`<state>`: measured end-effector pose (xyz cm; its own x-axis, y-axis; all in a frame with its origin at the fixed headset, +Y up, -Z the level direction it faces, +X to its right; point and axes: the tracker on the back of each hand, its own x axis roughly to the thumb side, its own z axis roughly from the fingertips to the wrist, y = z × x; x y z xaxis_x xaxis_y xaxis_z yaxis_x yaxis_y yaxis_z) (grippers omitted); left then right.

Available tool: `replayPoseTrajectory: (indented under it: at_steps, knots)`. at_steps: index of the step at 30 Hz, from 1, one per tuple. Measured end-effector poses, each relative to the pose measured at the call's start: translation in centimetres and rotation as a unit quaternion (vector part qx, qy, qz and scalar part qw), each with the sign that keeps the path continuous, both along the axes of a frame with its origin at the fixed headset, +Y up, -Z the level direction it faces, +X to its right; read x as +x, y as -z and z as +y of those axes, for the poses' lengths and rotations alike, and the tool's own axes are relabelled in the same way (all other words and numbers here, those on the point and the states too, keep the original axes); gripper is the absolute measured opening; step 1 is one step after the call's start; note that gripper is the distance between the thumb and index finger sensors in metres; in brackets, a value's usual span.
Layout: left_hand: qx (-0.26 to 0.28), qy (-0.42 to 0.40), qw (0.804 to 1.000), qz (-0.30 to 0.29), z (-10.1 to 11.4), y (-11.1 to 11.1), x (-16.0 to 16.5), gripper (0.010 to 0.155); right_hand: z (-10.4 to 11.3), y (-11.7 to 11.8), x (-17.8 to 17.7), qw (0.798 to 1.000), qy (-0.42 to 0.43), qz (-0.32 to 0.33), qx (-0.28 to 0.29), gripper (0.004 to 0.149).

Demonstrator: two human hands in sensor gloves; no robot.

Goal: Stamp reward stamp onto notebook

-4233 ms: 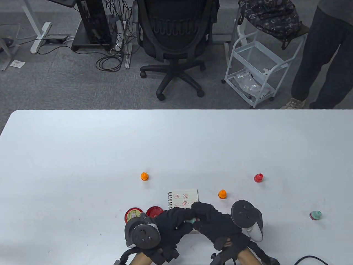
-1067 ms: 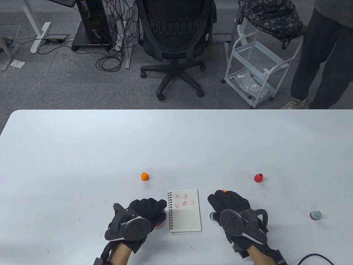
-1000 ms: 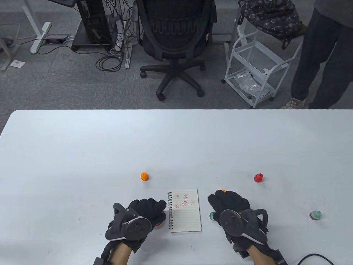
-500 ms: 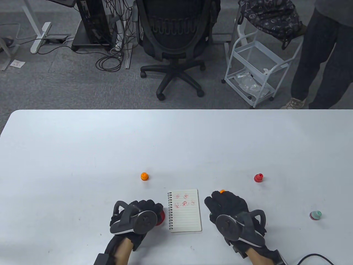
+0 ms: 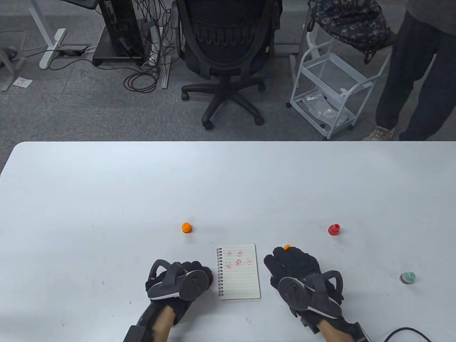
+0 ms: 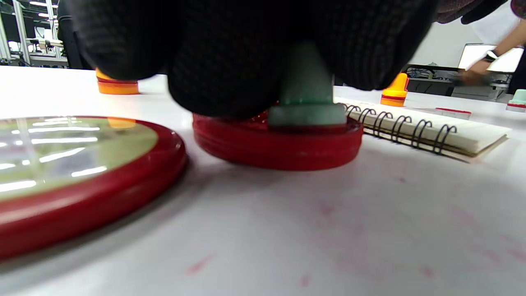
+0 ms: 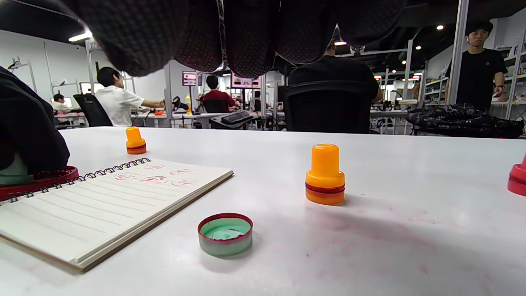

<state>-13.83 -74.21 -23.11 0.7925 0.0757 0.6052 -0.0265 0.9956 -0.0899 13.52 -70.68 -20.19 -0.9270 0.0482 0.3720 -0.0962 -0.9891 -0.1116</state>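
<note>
Notebook (image 5: 239,272) sits mid-worktop (image 5: 107,196), ink pad (image 6: 277,144) just left of it with the stamp (image 6: 306,96) standing on it, lid (image 6: 61,164) further left. Cap (image 7: 225,233) lies right of the notebook.

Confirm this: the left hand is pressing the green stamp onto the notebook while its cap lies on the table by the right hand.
Not onto the notebook. The left wrist view shows the left hand pressing the green stamp into the red ink pad beside it. The cap does lie by the right hand.
</note>
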Motion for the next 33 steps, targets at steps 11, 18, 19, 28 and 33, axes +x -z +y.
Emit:
replayPoseTrajectory:
  at_steps: [11, 18, 19, 28, 33]
  knots:
    - [-0.005, -0.002, 1.000, 0.001, -0.1, 0.0, 0.1, 0.044, 0.0, 0.0, -0.1, 1.000, -0.002, 0.002, -0.004, 0.057]
    - [-0.006, 0.002, 1.000, 0.002, -0.2, 0.0, 0.0, 0.045, 0.0, 0.0, -0.1, 1.000, 0.001, 0.002, -0.006, 0.057]
    - [-0.006, 0.004, 1.000, 0.003, -0.2, 0.0, 0.0, 0.045, -0.1, 0.0, -0.1, 1.000, 0.001, 0.002, -0.007, 0.057]
    - [0.003, 0.021, 1.000, 0.003, 0.1, -0.1, 0.1, 0.046, -0.1, 0.0, -0.1, 1.000, 0.002, 0.003, -0.012, 0.057]
    - [0.057, 0.021, 0.998, -0.006, 1.5, -0.7, 0.6, 0.048, 0.2, 0.1, 0.2, 1.000, 0.012, -0.002, -0.011, 0.057]
